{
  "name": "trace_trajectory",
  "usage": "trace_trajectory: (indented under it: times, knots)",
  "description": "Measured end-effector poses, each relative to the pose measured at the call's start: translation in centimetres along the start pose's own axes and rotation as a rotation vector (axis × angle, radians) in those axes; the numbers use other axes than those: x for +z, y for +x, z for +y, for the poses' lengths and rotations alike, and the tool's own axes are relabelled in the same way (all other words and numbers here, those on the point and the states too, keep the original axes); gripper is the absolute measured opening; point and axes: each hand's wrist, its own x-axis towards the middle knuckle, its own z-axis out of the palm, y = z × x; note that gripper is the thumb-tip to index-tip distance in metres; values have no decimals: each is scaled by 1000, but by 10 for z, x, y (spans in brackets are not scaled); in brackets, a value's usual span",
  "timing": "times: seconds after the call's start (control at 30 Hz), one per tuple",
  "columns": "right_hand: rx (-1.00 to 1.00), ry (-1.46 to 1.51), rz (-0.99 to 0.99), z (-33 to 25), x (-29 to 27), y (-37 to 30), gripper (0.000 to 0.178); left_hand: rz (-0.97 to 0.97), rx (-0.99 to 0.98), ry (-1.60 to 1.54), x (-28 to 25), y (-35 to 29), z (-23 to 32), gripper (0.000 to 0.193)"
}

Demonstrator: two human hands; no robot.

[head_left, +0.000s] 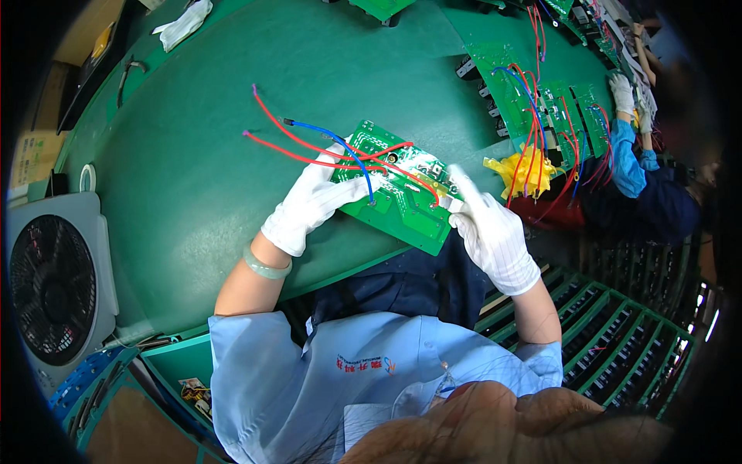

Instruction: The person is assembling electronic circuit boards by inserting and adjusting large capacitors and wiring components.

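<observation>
A green circuit board (406, 220) is held up over the near edge of the green table, tilted, its soldered side toward me. Two red wires (290, 139) and a blue wire (328, 133) loop across it, their loose ends out to the upper left. My left hand (313, 197), in a white glove, grips the board's left side, fingers lying over its face by the wires. My right hand (492, 236), also gloved, closes round the right edge near a red wire's end. A small pale piece with a yellowish patch shows at its fingertips; I cannot make out what it is.
Wired circuit boards (495, 66) lie at the right, beside a crumpled yellow bundle (522, 172). A co-worker's gloved hand (621, 93) is beyond them. A fan (54, 286) stands at left; a white glove (184, 25) lies at the back. Green slatted racking (610, 332) is at lower right.
</observation>
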Motion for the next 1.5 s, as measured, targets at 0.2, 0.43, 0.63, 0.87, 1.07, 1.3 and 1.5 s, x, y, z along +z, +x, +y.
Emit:
trace_trajectory:
  times: [0.2, 0.43, 0.63, 0.87, 1.07, 1.3, 1.5]
  knots:
    - [-255, -269, -124, 9, -23, 21, 42, -67, -9, -99, -2, 4, -1, 64]
    - [-48, 29, 190, -4, -73, 41, 38, -129, -8, -107, -3, 4, -2, 65]
    - [248, -73, 383, 39, -61, -35, 39, -74, -2, -86, 1, 1, 3, 62]
    - [376, -168, 675, 65, -19, -64, 42, 36, -52, 1, -5, 1, 0, 68]
    - [627, -171, 394, 103, 13, -64, 36, 71, -38, 57, -4, 1, -4, 66]
    - [509, 1, 98, 116, -14, -86, 52, 28, 3, 53, -1, -2, -2, 63]
    - [719, 119, 345, 82, -15, -86, 56, 44, 10, 21, -10, 3, -8, 58]
